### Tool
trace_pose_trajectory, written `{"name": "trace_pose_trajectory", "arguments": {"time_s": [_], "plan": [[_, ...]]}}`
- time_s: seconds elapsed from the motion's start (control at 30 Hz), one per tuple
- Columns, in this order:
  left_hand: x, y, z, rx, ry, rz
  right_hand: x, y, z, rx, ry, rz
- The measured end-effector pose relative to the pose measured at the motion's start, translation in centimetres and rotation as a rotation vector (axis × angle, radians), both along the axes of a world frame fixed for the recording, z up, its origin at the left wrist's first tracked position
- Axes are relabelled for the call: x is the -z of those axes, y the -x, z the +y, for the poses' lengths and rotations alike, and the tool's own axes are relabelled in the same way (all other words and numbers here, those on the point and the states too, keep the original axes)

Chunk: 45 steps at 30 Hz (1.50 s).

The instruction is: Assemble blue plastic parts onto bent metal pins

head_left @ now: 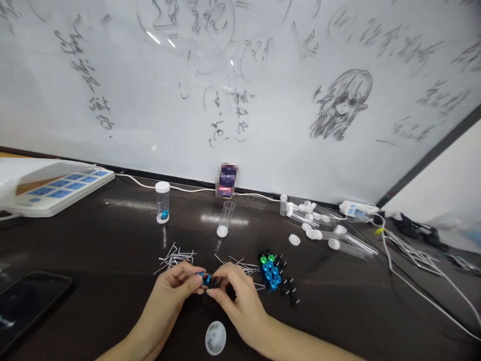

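Note:
Between my two hands, at the middle of the table, is a small blue metal part (205, 277) with a black knob-like piece (213, 283) against it. My left hand (176, 285) pinches the blue part, and a thin metal rod shows along its fingers. On the other side, my right hand (240, 291) has its fingertips closed on the black piece. Fingers partly cover where the two meet. Thin L-shaped metal keys lie in a left pile (176, 257) and a right pile (244, 265). Right of my hands are several blue and green metal parts (271, 273) and black screws (289, 291).
A capped clear tube (163, 203) holding a blue part and an open tube (225, 219) stand behind. More tubes and white caps (311, 225) lie back right. A small translucent dish (215, 338) sits in front. A phone (33, 306) and power strip (67, 188) are left.

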State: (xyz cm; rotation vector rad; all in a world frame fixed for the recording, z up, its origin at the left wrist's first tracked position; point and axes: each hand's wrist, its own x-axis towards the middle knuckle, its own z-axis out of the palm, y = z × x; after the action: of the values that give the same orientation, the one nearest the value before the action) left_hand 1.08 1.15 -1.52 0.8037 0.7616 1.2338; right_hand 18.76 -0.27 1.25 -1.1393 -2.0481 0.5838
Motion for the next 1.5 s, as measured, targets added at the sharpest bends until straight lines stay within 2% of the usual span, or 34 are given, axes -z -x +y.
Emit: {"name": "trace_pose_trajectory", "arguments": {"time_s": [0.13,0.3,0.53,0.7,1.0,1.13,1.5], "plan": [[-0.18,-0.01,-0.18,0.029,-0.007,0.000,0.04,-0.04,0.07,0.002,-0.006,0.022],[-0.18,-0.06,-0.27,0.037,-0.011,-0.001,0.16,-0.18,0.38,-0.034,0.013,-0.056],[-0.28,-0.06,-0.12,-0.008,0.011,-0.014,-0.12,-0.14,0.06,-0.022,0.072,0.100],[-0.50,-0.12,-0.23,-0.006,0.023,-0.019,-0.19,-0.17,-0.01,-0.023,0.047,0.053],[-0.55,-0.23,-0.12,-0.001,0.028,-0.028,0.02,-0.20,0.12,-0.046,0.126,0.057],[-0.63,-0.16,-0.17,-0.013,0.034,-0.036,-0.02,-0.11,0.04,-0.032,0.099,0.111],[-0.60,-0.26,-0.17,0.007,0.026,-0.026,-0.10,-0.25,0.10,-0.021,0.084,0.046]]}}
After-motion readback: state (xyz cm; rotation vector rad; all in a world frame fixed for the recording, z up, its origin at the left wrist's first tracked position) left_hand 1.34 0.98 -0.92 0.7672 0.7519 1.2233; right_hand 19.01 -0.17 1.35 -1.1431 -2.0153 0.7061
